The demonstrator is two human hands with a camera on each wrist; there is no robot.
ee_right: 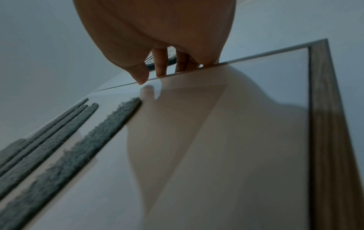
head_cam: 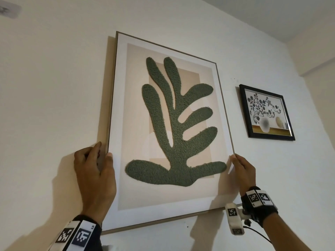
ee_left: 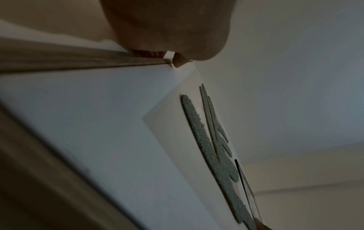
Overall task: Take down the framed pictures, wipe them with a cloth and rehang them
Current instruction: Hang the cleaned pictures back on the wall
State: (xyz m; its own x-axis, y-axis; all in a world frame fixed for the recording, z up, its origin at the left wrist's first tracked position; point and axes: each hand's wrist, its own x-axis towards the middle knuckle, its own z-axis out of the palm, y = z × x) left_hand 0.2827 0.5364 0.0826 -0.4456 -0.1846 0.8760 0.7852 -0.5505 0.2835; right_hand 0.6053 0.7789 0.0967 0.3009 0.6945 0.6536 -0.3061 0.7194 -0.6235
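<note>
Gripping large picture (head_cam: pixel 168 124) side edges, both hands

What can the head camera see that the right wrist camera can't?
Only the head view shows the whole big leaf picture against the wall, the left hand gripping its left edge, and all of the small black-framed flower picture hanging to the right.

Only the right wrist view shows, close up, the right hand's fingers curled behind the frame edge, its thumb on the front, and the hand's reflection in the glass.

Both show the right hand holding the big picture's right edge, and the green leaf shape.
</note>
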